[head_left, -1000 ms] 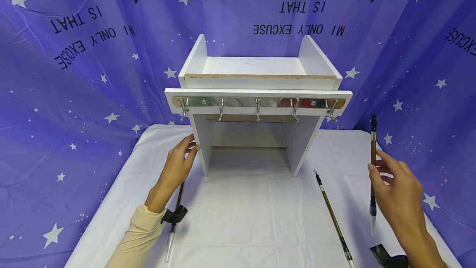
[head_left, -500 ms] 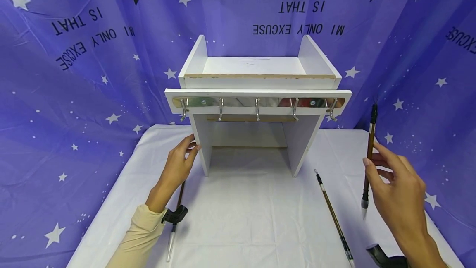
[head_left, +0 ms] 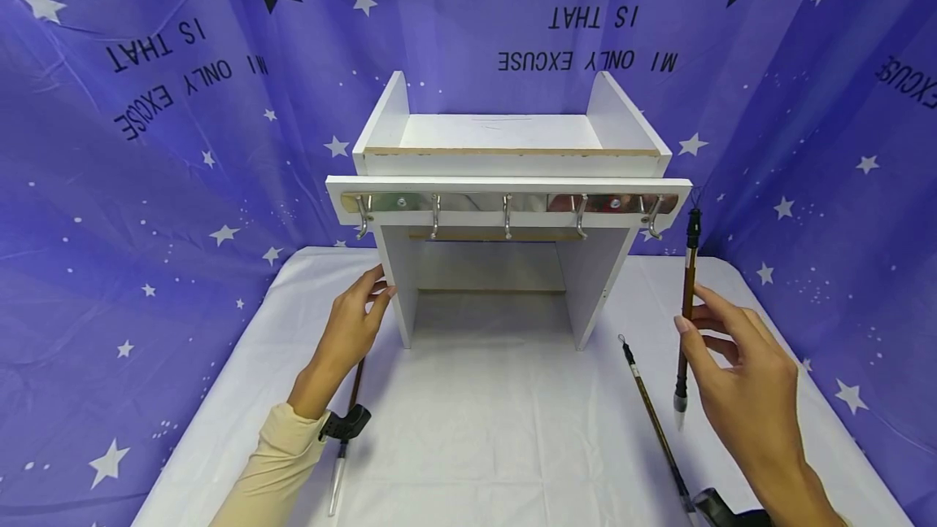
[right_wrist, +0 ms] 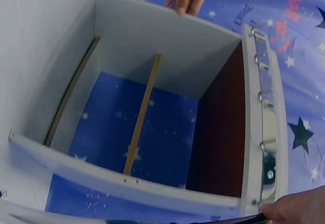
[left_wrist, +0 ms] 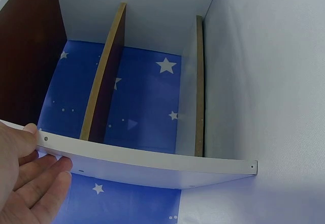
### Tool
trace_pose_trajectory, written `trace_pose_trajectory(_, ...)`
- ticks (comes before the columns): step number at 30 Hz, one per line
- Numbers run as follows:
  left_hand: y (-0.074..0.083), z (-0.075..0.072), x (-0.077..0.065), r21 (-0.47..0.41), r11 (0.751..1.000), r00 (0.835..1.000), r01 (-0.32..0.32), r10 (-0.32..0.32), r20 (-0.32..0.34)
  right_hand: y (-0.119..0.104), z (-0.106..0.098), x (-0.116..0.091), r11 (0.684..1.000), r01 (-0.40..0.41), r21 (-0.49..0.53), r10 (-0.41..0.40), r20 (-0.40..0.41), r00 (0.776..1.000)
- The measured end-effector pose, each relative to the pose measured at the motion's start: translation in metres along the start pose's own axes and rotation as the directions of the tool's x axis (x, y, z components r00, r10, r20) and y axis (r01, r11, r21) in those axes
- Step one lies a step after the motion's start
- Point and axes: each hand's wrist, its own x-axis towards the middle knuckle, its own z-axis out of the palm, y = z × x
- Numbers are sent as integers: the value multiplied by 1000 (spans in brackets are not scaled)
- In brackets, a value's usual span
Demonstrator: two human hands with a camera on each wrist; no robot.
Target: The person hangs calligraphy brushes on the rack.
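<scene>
A white wooden shelf rack (head_left: 516, 163) stands upright on the table, a metal strip with several hooks (head_left: 507, 214) across its front. With thumb and fingertips, my left hand (head_left: 344, 337) pinches the front edge of its left side panel (left_wrist: 147, 158). To the right of the rack, my right hand (head_left: 750, 372) holds a brown calligraphy brush (head_left: 690, 267) upright between thumb and fingers. Its black looped end points up beside the rightmost hook, and the clear-capped tip points down. In the right wrist view, the right thumb shows at the lower right, near the hook strip (right_wrist: 268, 168).
A second calligraphy brush (head_left: 655, 421) lies on the white cloth (head_left: 498, 429) at the right. Another brush (head_left: 337, 474) lies under the left forearm. Behind the table hangs a purple-blue star-printed curtain (head_left: 183, 185).
My right hand has carried the upright brush leftward, closer to the rack's right end, and slightly up. The left hand has stayed on the side panel.
</scene>
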Motion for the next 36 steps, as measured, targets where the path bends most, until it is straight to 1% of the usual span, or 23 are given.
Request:
trace_pose_trajectory(7, 0, 0, 0, -7, 1000, 1000, 2, -2, -6, -9, 13, -6, 998, 48, 44, -50, 36, 998)
trace_pose_trajectory(11, -1, 1, 0, -8, 1000, 1000, 1, -1, -8, -11, 21, -10, 997, 60, 51, -63, 59, 996)
trace_pose_trajectory(16, -1, 1, 0, -4, 1000, 1000, 1, -1, -7, -14, 30, -15, 997, 41, 63, -46, 86, 995)
trace_pose_trajectory(23, 0, 1, -1, -3, 1000, 1000, -2, 2, -9, -17, 37, -20, 997, -20, 73, 10, 138, 990)
trace_pose_trajectory(25, 0, 1, -1, -2, 1000, 1000, -4, 4, -10, -17, 40, -21, 996, -27, 79, 15, 150, 989)
trace_pose_trajectory(36, 0, 1, 0, -1, 1000, 1000, -7, 7, -9, -12, 51, -28, 991, -14, 135, -14, 198, 980)
